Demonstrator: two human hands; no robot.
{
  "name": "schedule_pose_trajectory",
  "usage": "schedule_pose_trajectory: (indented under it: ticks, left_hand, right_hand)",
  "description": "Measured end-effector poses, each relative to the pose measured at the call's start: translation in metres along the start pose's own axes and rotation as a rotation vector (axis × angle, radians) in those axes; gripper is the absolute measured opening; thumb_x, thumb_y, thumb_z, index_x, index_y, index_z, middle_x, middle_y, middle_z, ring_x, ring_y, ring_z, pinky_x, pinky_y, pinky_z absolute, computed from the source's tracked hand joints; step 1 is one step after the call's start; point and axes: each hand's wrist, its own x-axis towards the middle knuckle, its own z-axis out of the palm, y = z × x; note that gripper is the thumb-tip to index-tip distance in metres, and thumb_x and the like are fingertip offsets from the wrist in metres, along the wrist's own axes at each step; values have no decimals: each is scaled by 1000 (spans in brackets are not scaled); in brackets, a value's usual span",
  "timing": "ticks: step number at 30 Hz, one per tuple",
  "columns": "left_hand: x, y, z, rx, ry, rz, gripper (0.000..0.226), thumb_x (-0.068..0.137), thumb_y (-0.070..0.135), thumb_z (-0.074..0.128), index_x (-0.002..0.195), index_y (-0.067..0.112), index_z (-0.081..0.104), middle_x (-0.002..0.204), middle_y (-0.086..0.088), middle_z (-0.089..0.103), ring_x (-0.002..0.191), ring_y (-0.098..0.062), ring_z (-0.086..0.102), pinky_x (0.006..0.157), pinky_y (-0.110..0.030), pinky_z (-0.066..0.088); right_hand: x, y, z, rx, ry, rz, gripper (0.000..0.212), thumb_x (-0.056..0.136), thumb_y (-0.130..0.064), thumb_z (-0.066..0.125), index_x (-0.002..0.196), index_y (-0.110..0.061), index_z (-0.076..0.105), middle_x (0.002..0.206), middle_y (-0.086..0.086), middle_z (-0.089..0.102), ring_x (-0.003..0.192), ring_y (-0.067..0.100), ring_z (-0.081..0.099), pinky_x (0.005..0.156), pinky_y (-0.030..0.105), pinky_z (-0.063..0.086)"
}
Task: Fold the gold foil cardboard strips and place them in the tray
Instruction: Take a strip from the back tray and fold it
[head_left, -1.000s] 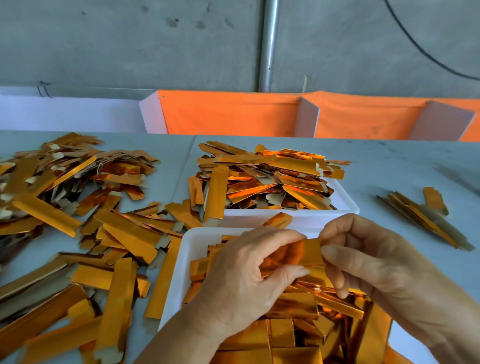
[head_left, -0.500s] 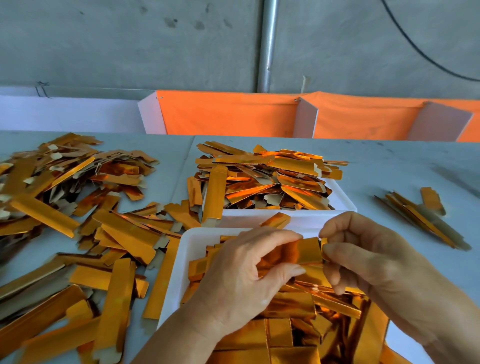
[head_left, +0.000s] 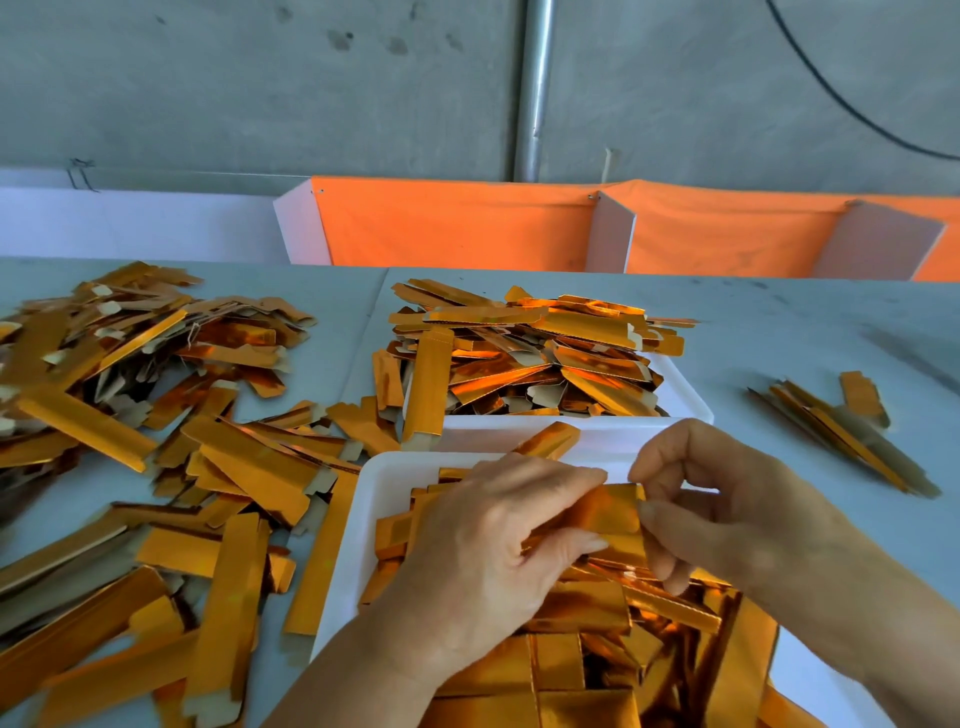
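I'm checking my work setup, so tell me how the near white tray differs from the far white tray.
The near tray sits right under both hands; the far tray lies behind it, untouched. The near tray holds short, folded gold pieces; the far tray is heaped with long flat strips, some spilling over its left edge. The far tray's heap shows pale cardboard backs; the near tray's shows almost all shiny foil. Both are white and hold gold foil cardboard.

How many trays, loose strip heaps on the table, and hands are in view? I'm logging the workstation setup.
White trays: 2, the near tray and the far tray
Loose strip heaps on the table: 2, the left heap and the right heap
Hands: 2, left hand, right hand
Total: 6
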Motion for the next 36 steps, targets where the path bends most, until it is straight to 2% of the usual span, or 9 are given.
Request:
schedule_pose_trajectory:
  ticks: [3, 9, 17, 22, 25, 28, 30, 33, 36]
  left_hand:
    - [0, 0, 0, -34, -3, 8, 47, 85, 48, 55, 127, 26, 59, 120, 16, 60, 113, -4, 54, 90, -30, 51]
    - [1, 1, -1, -154, -46, -1, 48, 85, 45, 58, 128, 24, 58, 120, 15, 60, 115, -6, 54, 86, -32, 54]
    - [1, 0, -2, -193, -25, -19, 45, 85, 43, 60, 126, 25, 60, 119, 16, 62, 116, -7, 54, 90, -31, 52]
    - [0, 0, -2, -140, 8, -69, 49, 79, 55, 59, 123, 32, 61, 114, 20, 62, 112, -7, 55, 86, -30, 52]
    - [-1, 2, -1, -94, 27, -70, 49, 78, 56, 58, 123, 36, 59, 116, 23, 57, 115, -6, 50, 89, -30, 51]
    - [1, 4, 2, -4, 60, 12, 38, 83, 46, 58, 120, 36, 57, 122, 27, 51, 127, 3, 36, 105, -31, 39]
    - [3, 6, 6, 88, 87, 136, 31, 87, 35, 59, 117, 28, 59, 129, 19, 52, 130, 10, 29, 115, -34, 22]
    - [5, 6, 8, 154, 98, 220, 28, 86, 21, 60, 113, 19, 59, 136, 9, 51, 139, -1, 25, 117, -47, 15]
    - [6, 8, 10, 193, 80, 258, 39, 82, 7, 64, 119, 18, 57, 142, 6, 47, 142, -6, 21, 114, -52, 19]
  right_hand:
    - [0, -3, -8, 213, -120, 12, 12, 79, -19, 77, 86, -18, 68, 68, 13, 63, 57, 24, 63, 56, 25, 53]
    - [3, 14, -10, 441, -214, -6, 49, 59, -35, 90, 96, -10, 69, 58, 6, 52, 45, 16, 49, 46, 21, 45]
    - [9, 20, 4, 673, -198, 61, 46, 52, -31, 94, 86, -12, 70, 55, 0, 46, 39, 11, 41, 39, 19, 38]
    - [3, 25, 22, 265, 135, -118, 26, 75, -45, 66, 78, -20, 60, 53, 8, 57, 44, 20, 53, 45, 23, 47]
    - [1, 24, 30, 115, 263, -187, 36, 75, -54, 53, 86, -19, 57, 60, 14, 66, 51, 24, 64, 51, 26, 53]
    - [4, 21, 23, 329, 119, 75, 58, 75, -58, 50, 99, -6, 58, 72, 19, 69, 65, 30, 69, 55, 28, 56]
    - [7, 19, 17, 513, -52, 235, 54, 76, -49, 58, 104, -2, 61, 81, 26, 68, 70, 29, 69, 56, 28, 57]
    - [9, 20, 12, 661, -169, 258, 46, 74, -38, 72, 101, -1, 65, 81, 26, 66, 67, 25, 69, 55, 27, 57]
    - [7, 22, 7, 709, -222, 235, 62, 59, -40, 89, 103, -3, 68, 76, 22, 64, 65, 23, 68, 55, 26, 57]
